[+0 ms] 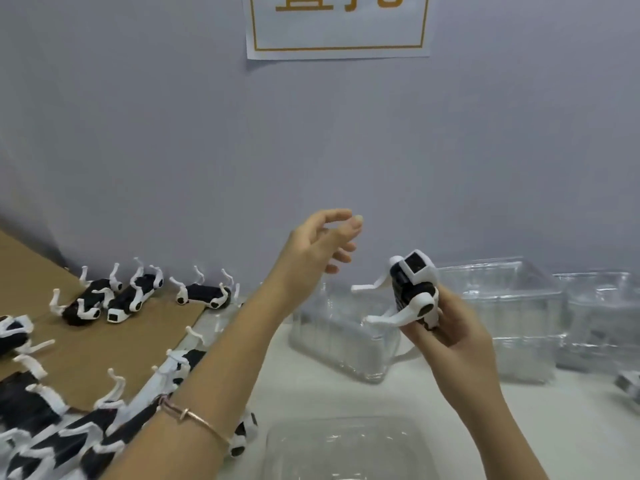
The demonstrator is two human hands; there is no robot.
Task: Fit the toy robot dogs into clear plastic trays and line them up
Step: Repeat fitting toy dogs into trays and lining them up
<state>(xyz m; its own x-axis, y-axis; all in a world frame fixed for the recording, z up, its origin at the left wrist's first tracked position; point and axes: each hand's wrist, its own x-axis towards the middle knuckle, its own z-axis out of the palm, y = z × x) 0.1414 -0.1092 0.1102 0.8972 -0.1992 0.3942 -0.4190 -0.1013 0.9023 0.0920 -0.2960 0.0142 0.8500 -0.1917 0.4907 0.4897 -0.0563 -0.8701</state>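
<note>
My right hand [446, 327] grips a black-and-white toy robot dog [410, 292] upright in the air, its white legs sticking out to the left. My left hand [318, 247] is raised beside it, a little to the left and apart, fingers loosely spread and holding nothing. A clear plastic tray [346, 445] lies on the white table just below my arms. Several more toy dogs [117, 299] lie on their backs on brown cardboard [86, 348] at the left, and others are heaped at the lower left [52, 441].
Stacks of clear plastic trays stand against the grey wall: one [343, 341] behind my hands, two more [516, 313] [602, 317] to the right. Part of another toy [628, 382] shows at the right edge. A paper sign [337, 26] hangs on the wall.
</note>
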